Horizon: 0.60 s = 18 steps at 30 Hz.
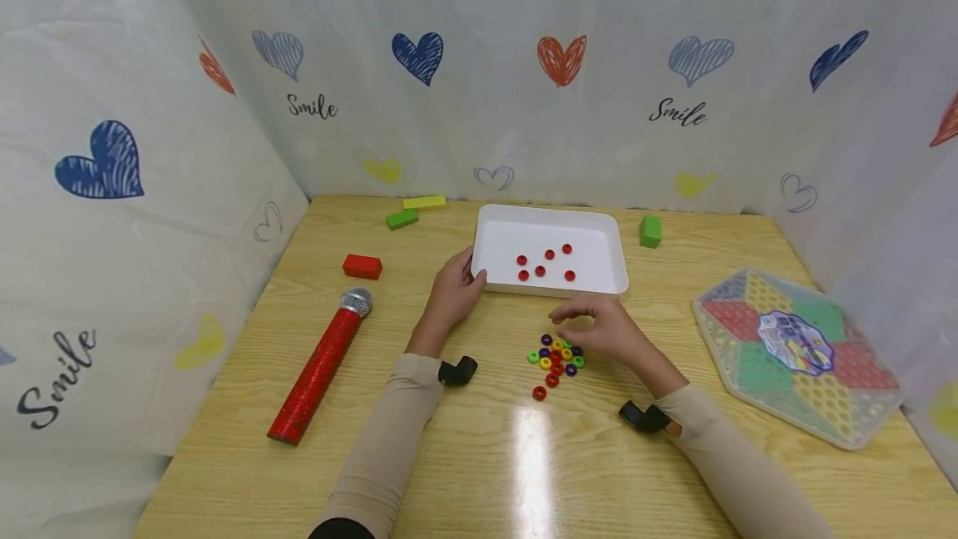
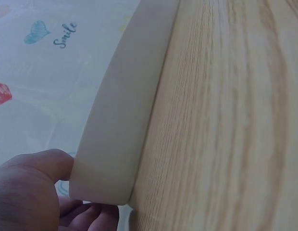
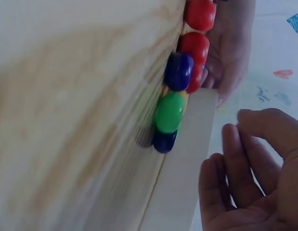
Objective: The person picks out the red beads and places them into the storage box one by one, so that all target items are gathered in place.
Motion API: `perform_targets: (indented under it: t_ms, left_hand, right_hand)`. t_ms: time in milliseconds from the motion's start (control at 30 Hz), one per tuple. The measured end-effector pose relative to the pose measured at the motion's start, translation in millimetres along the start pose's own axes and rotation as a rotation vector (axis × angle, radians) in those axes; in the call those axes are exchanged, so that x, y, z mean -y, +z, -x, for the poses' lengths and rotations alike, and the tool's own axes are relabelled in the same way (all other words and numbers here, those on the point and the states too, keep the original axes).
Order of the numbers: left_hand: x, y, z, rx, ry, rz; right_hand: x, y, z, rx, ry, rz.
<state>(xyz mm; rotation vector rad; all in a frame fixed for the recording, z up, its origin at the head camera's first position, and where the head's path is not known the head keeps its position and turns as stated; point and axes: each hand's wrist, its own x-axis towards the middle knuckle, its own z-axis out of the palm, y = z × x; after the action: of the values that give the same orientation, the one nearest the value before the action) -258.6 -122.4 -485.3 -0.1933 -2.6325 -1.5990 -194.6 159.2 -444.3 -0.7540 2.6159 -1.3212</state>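
A white rectangular tray (image 1: 595, 244) lies on the wooden table, with several red beads (image 1: 540, 271) scattered inside. My left hand (image 1: 456, 294) holds the tray's near left corner. In the left wrist view, its thumb lies against the white wall (image 2: 117, 106) and the other fingers curl around the corner. Just in front of the tray is a loose pile of red, yellow, green and purple ring beads (image 1: 556, 355). Over the pile's right side hovers my right hand (image 1: 602, 329), fingers loosely bent. Nothing shows between its thumb and fingers in the right wrist view.
Left of the tray are a red block (image 1: 362, 266) and a red glittery toy microphone (image 1: 318, 373). Green (image 1: 402, 220) and yellow (image 1: 424, 203) blocks lie at the back left, another green block (image 1: 650, 232) at the back right. A hexagonal game board (image 1: 801, 356) occupies the right side.
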Motion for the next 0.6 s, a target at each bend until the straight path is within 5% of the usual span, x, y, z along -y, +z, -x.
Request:
perform_targets:
  t_ms: [600]
  left_hand:
    - [-2.9,-1.5,1.9,0.01,0.003,0.006]
  right_hand:
    - [-4.5,9.5,19.1,0.074,-0.037,0.105]
